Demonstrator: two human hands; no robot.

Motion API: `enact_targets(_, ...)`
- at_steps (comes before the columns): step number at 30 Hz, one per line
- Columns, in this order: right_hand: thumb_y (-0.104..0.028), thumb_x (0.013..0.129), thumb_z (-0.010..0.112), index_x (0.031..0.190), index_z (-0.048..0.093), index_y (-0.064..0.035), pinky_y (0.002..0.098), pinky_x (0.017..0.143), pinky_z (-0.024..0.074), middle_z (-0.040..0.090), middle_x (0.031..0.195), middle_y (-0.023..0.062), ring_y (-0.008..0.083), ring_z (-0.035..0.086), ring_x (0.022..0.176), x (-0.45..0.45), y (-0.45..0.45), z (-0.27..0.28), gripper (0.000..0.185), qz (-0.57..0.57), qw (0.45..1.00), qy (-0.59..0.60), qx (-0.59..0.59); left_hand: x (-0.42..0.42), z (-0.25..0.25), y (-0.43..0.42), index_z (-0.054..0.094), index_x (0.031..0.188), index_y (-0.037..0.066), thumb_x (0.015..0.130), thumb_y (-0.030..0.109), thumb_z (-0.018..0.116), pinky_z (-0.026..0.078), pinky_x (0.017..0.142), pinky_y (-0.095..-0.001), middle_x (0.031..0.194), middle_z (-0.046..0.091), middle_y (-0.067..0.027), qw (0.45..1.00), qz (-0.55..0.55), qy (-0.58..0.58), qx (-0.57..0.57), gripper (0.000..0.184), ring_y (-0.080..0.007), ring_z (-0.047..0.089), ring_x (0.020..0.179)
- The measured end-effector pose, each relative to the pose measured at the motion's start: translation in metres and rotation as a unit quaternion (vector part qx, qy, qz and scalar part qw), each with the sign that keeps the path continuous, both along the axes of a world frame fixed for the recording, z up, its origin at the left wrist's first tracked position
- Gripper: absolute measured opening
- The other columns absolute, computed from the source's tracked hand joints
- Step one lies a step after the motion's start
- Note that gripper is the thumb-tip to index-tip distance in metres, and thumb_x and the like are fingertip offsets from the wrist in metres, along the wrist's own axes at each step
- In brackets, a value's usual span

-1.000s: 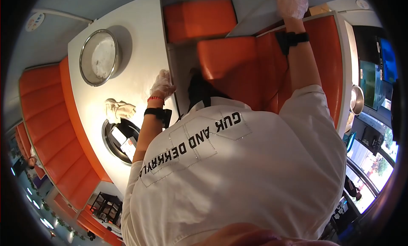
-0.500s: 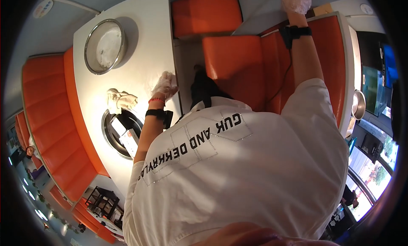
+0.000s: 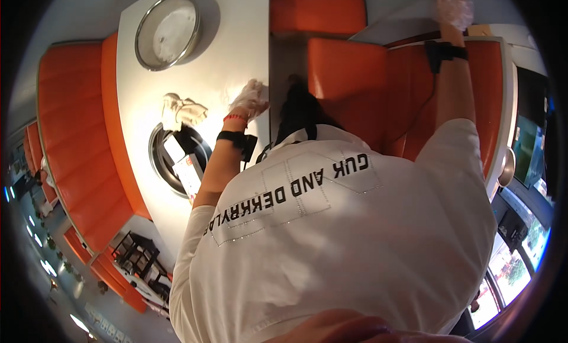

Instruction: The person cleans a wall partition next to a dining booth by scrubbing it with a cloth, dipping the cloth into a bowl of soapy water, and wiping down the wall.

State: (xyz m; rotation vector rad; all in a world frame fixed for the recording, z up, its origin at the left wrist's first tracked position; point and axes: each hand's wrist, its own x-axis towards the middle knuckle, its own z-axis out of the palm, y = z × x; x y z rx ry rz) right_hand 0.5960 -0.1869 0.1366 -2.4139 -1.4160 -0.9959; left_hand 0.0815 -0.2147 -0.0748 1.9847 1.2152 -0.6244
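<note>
My left hand, in a clear plastic glove, rests on the white tabletop close to its edge; its fingers look loosely bent, with nothing visible in them. A beige crumpled cloth or pair of gloves lies to its left, at the rim of a round black tray. In that tray are a white box with red print and dark things I cannot make out. My right hand, also in a clear glove, reaches far out over the orange bench seat, near the wall. Its fingers are blurred against the frame's top.
A large metal bowl with something whitish inside stands at the table's far end. Orange benches flank the table on both sides. A cable hangs from my right wrist strap. A black cart stands farther off at lower left.
The whole view has shifted, so the table, tray and bowl appear farther right and higher. My left hand stays on the tabletop by the edge; my right arm remains stretched out.
</note>
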Motion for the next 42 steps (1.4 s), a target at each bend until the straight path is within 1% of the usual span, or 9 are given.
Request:
enact_targets(3, -0.044, 0.087, 0.074, 0.147, 0.033, 0.0029, 0.0352, 0.078, 0.0617, 0.063, 0.126, 0.0159, 0.0369, 0.07, 0.102, 0.037, 0.011, -0.011, 0.086, 0.029, 0.995, 0.056, -0.078, -0.004, -0.011, -0.007, 0.038, 0.154, 0.008, 0.09, 0.033, 0.07, 0.035, 0.12, -0.0356, 0.159, 0.032, -0.0115, 0.999, -0.008, 0.003, 0.037, 0.075, -0.0306, 0.035, 0.147)
enact_targets(15, -0.042, 0.086, 0.076, 0.156, 0.021, 0.0015, 0.0332, 0.115, 0.0424, 0.031, 0.16, 0.0212, 0.0291, 0.052, 0.136, 0.005, 0.009, 0.0, 0.1, -0.08, 0.981, 0.082, -0.154, -0.013, -0.005, -0.012, 0.031, 0.158, 0.005, 0.093, 0.032, 0.068, 0.031, 0.122, -0.0344, 0.163, 0.028, -0.015, 1.0, 0.0, -0.006, 0.025, 0.079, -0.0325, 0.032, 0.149)
enact_targets(18, -0.039, 0.098, 0.054, 0.134, 0.059, -0.0286, 0.0471, 0.086, 0.0565, 0.072, 0.11, 0.0142, 0.0367, 0.07, 0.098, 0.029, 0.004, -0.045, 0.038, -0.105, 0.991, 0.044, -0.076, -0.027, -0.029, -0.025, 0.033, 0.155, 0.003, 0.092, 0.033, 0.068, 0.033, 0.12, -0.0353, 0.16, 0.033, -0.0168, 1.0, -0.01, -0.014, 0.026, 0.078, -0.0341, 0.037, 0.145)
enact_targets(22, -0.028, 0.098, 0.053, 0.137, 0.058, -0.0223, 0.0452, 0.092, 0.0543, 0.066, 0.124, 0.0152, 0.0337, 0.067, 0.108, 0.022, -0.006, -0.101, 0.04, 0.009, 0.986, 0.08, -0.148, -0.039, -0.038, -0.017, 0.051, 0.133, -0.003, 0.087, 0.039, 0.066, 0.046, 0.106, -0.0427, 0.133, 0.057, -0.0252, 0.993, 0.075, -0.047, -0.081, 0.063, -0.0397, 0.056, 0.124)
enact_targets(23, -0.023, 0.097, 0.052, 0.137, 0.059, -0.0152, 0.0436, 0.095, 0.0526, 0.061, 0.133, 0.0163, 0.033, 0.064, 0.113, 0.024, -0.007, -0.119, 0.041, 0.065, 0.973, 0.109, -0.193, -0.049, -0.078, -0.017, 0.055, 0.127, -0.002, 0.086, 0.038, 0.065, 0.049, 0.101, -0.0445, 0.127, 0.061, -0.0249, 0.989, -0.11, -0.094, 0.037, 0.058, -0.0403, 0.061, 0.116)
enact_targets(27, -0.018, 0.098, 0.045, 0.139, 0.056, -0.0079, 0.0361, 0.096, 0.0486, 0.06, 0.129, 0.0141, 0.026, 0.06, 0.112, -0.046, 0.038, -0.169, 0.044, 0.097, 0.886, 0.092, -0.445, -0.05, 0.018, -0.029, 0.062, 0.129, 0.009, 0.087, 0.028, 0.067, 0.053, 0.097, -0.0451, 0.129, 0.066, -0.0174, 0.962, 0.251, -0.102, 0.02, 0.047, -0.0374, 0.064, 0.118)
enact_targets(30, -0.039, 0.094, 0.058, 0.149, 0.045, -0.0127, 0.0368, 0.06, 0.0543, 0.068, 0.091, 0.013, 0.0209, 0.067, 0.067, -0.142, 0.059, -0.147, 0.063, 0.037, 0.763, 0.609, -0.211, -0.064, 0.015, -0.026, 0.056, 0.14, 0.011, 0.091, 0.036, 0.066, 0.048, 0.105, -0.0417, 0.137, 0.061, -0.0158, 0.961, 0.264, -0.08, 0.003, 0.055, -0.0349, 0.059, 0.124)
enact_targets(32, -0.04, 0.096, 0.054, 0.153, 0.041, -0.0196, 0.0382, 0.043, 0.0473, 0.068, 0.082, 0.0136, 0.0201, 0.06, 0.049, -0.192, 0.105, -0.144, 0.062, 0.13, 0.769, 0.57, -0.26, -0.072, 0.025, -0.023, 0.054, 0.143, 0.012, 0.092, 0.034, 0.067, 0.046, 0.107, -0.0412, 0.138, 0.061, -0.0155, 0.944, 0.317, -0.09, -0.019, 0.057, -0.0345, 0.058, 0.127)
enact_targets(42, -0.029, 0.091, 0.06, 0.134, 0.061, -0.0224, 0.0449, 0.101, 0.0504, 0.067, 0.124, 0.0227, 0.0408, 0.065, 0.113, -0.44, 0.286, -0.154, 0.044, 0.569, 0.624, 0.383, -0.375, -0.104, 0.061, -0.022, 0.055, 0.142, 0.008, 0.093, 0.033, 0.066, 0.047, 0.105, -0.0403, 0.139, 0.061, -0.0189, 0.887, 0.446, -0.091, 0.073, 0.056, -0.0337, 0.061, 0.123)
